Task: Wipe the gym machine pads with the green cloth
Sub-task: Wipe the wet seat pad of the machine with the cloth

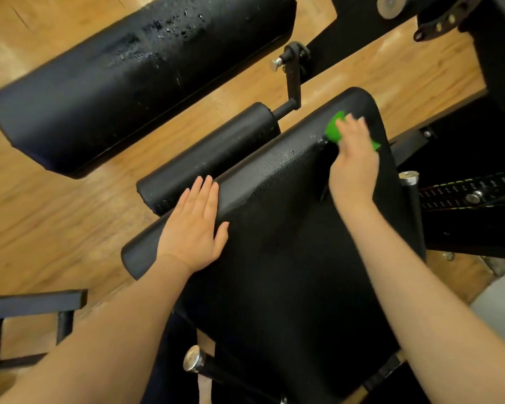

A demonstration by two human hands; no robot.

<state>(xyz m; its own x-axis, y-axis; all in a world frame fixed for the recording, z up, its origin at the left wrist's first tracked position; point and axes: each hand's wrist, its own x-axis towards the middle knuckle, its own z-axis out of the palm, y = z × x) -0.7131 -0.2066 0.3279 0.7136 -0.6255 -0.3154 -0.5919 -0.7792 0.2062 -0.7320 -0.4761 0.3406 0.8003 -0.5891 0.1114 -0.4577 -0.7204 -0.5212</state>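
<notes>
Droplets are seen scattered over the near seat pad [274,228] just left of the green cloth [334,128], so the wiping is judged to be in its early part. The cloth is held bunched under the right hand [353,158] at the far corner of that pad, with the fingers laid over it and a green tip showing past the hand on the right side; whether the thumb is tucked round the cloth cannot be told. The left hand [194,225] is laid flat, fingers straight and holding nothing, on the pad's left edge, which steadies it. For the stroke to be done well, the cloth should be spread flatter so more of it meets the surface, and it should be drawn in overlapping passes from the far corner toward the near edge, with even pressure kept through the palm. The rounded left edge under the bracing hand will probably need a pass too. The long pad [123,80] beyond, also beaded with wet spots, and the roller pad [213,156] between the two appear unwiped.
</notes>
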